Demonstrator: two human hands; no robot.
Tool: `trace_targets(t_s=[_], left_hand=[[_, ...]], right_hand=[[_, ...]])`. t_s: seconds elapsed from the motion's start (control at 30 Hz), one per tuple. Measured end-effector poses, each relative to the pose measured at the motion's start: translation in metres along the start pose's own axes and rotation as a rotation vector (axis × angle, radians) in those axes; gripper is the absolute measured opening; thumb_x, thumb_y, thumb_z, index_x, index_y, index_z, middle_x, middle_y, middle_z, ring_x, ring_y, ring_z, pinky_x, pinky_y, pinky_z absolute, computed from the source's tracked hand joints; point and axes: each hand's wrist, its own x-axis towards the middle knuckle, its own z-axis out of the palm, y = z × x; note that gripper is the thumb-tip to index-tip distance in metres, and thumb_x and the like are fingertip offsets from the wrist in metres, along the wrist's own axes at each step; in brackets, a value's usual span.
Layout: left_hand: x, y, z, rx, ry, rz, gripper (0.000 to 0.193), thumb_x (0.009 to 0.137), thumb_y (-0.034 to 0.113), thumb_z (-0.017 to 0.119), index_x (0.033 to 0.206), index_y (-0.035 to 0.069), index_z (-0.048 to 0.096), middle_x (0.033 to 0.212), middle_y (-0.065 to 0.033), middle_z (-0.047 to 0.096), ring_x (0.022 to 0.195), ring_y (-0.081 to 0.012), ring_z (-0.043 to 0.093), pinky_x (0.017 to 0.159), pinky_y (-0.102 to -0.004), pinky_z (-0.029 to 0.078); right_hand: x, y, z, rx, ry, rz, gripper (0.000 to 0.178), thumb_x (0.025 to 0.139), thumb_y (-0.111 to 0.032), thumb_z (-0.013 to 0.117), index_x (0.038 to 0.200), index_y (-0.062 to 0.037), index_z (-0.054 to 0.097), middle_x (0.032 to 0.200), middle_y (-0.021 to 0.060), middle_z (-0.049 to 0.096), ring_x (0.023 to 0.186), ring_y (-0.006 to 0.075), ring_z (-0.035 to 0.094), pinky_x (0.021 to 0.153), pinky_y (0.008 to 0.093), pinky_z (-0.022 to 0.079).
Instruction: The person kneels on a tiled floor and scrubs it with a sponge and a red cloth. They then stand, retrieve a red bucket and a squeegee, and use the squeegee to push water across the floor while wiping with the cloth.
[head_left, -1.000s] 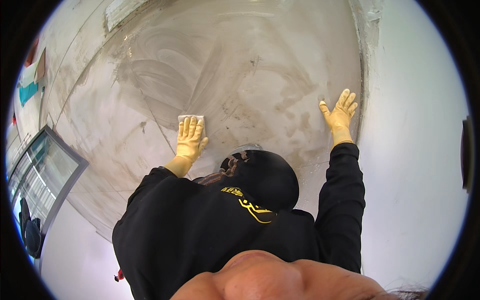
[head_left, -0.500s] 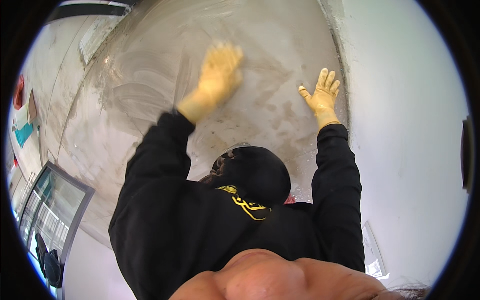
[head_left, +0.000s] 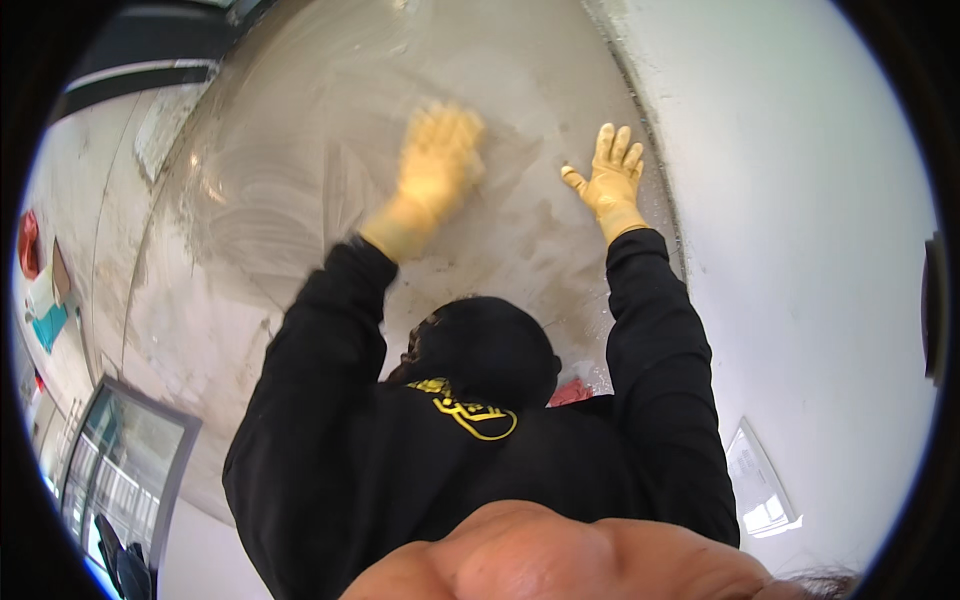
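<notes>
My left hand [head_left: 435, 165], in a yellow rubber glove, is over the streaked grey floor [head_left: 285, 150]. Motion blurs it, but its fingers look stretched out and flat, with no tool showing. Whether something lies under its palm is hidden. To the right, my right hand [head_left: 610, 185] wears a matching glove. Its fingers are spread and the palm faces down on the same grey surface, close to the foot of the white wall [head_left: 800, 240]. Wet-looking smears and darker patches mark the floor around both hands. Black sleeves cover my forearms.
A framed glass panel [head_left: 125, 465] stands at lower left. Farther left lie a red item [head_left: 28, 243] and a teal item [head_left: 48, 327]. Dark bars [head_left: 130, 85] cross the upper left corner. A small red thing [head_left: 570, 392] shows beside my black clothing. A white sheet [head_left: 760, 480] is at lower right.
My left hand still moves in a blur over the floor. My right hand appears farther left in the picture, along with the wall edge, as the view has shifted.
</notes>
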Motion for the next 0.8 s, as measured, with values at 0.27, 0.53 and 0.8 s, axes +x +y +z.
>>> trace_targets(t_s=[0.27,0.53,0.8], left_hand=[[0.041,-0.061,0.034,-0.104,0.006,0.280,0.066,0.109,0.048,0.059,0.169,0.025,0.045,0.173,-0.0065,0.045,0.165,-0.0304,0.031,0.138,-0.0481,0.015],[0.034,0.104,0.032,-0.127,0.237,0.454,0.067,0.106,0.051,0.062,0.165,0.021,0.050,0.168,-0.0129,0.051,0.161,-0.0369,0.037,0.137,-0.0548,0.017],[0.127,0.045,0.028,-0.139,0.332,0.680,0.059,0.105,0.040,0.062,0.161,0.022,0.055,0.164,-0.0047,0.056,0.156,-0.0307,0.045,0.133,-0.0504,0.030]], right_hand=[[-0.002,0.012,0.004,0.061,0.055,-0.047,0.099,0.104,-0.059,0.064,0.179,-0.0226,0.010,0.186,0.0128,0.006,0.169,0.0458,0.008,0.137,0.0555,0.014],[-0.107,0.036,0.059,0.214,-0.006,0.007,0.115,0.093,-0.051,0.083,0.178,-0.0162,0.013,0.185,0.0151,0.010,0.169,0.0439,0.012,0.136,0.0541,0.016],[-0.184,0.090,0.115,0.372,-0.203,0.369,0.133,0.085,-0.056,0.088,0.178,-0.0100,0.004,0.185,0.0223,0.006,0.168,0.0467,0.014,0.136,0.0504,0.020]])
